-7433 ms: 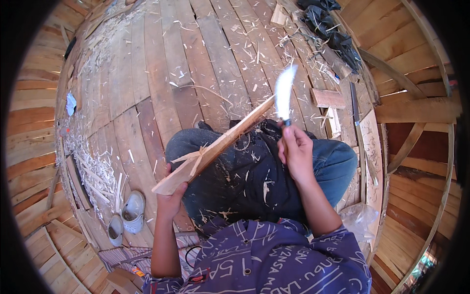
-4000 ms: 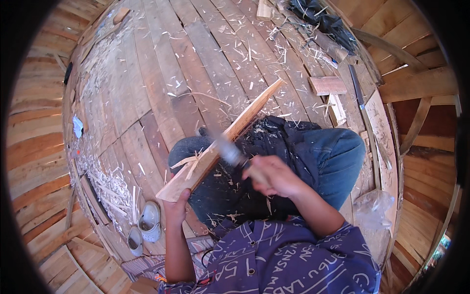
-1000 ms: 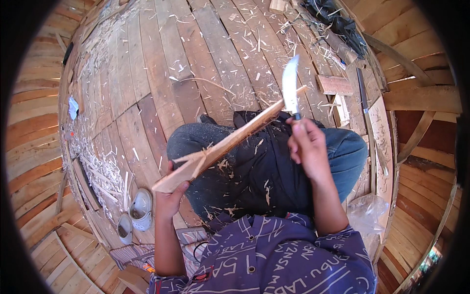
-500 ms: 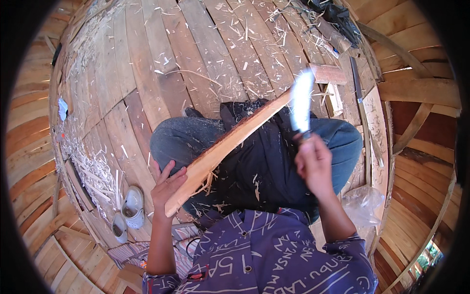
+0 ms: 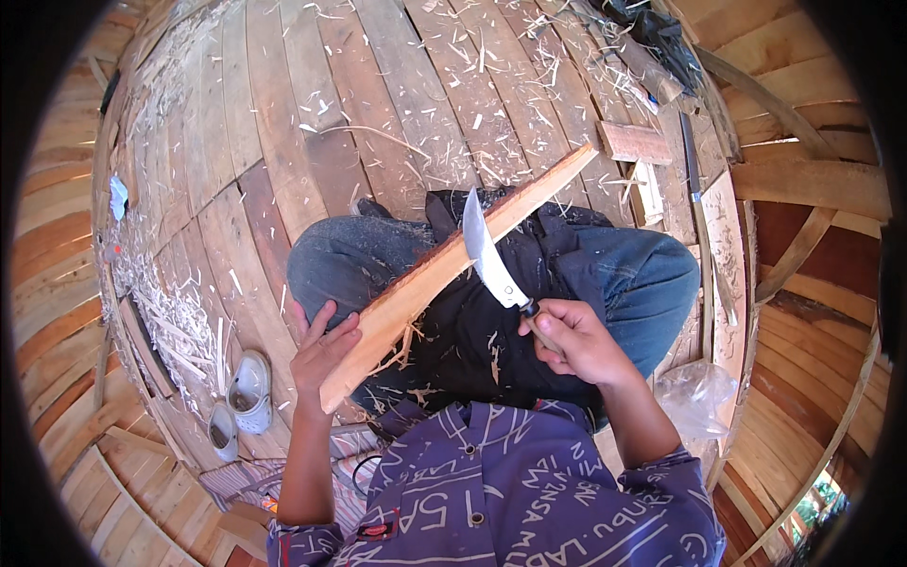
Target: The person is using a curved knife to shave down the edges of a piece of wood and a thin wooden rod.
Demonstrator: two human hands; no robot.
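Note:
A long strip of wood [image 5: 416, 283] with rough bark along its upper edge slants across my lap, its far end pointing up to the right. My left hand [image 5: 326, 352] grips its near end, fingers over the top. In my right hand [image 5: 572, 340] is a knife [image 5: 487, 250] with a broad curved blade and a dark-collared handle. The blade lies against the middle of the strip, tip up and to the left. Curled slivers [image 5: 404, 348] hang from the strip's lower edge.
Wood shavings litter the plank floor [image 5: 274, 123], heaped at the left. Grey clogs [image 5: 251, 392] stand left of my knee. A short wood block [image 5: 635, 144], a long dark bar [image 5: 692, 156] and a clear plastic bag [image 5: 697, 397] lie to the right.
My right hand has swung the knife down and left, from raised near the strip's far end to its middle. My left hand and the strip have barely moved.

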